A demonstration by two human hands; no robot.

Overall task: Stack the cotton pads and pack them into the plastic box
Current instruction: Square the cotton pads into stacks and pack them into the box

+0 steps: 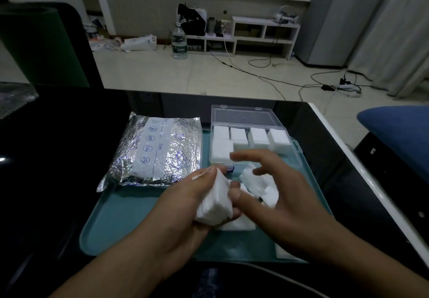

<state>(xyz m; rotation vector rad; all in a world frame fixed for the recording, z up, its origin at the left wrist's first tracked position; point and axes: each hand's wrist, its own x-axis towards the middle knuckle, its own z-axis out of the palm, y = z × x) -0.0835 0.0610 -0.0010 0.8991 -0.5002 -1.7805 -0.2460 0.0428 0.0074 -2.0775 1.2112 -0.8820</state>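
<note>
Stacking step: your left hand [192,201] grips a pad stack [214,205], right hand [276,188] hovers open over loose pads [262,182] mid-frame; next, square it into the box [250,144]

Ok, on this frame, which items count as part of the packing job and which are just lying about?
Job:
- stack of cotton pads, gripped by the left hand
- loose cotton pads under the open right hand
- plastic box, lid open, partly filled
- teal tray

Lying about:
- foil bag, partly on the tray
- water bottle on the floor
- cables
</note>
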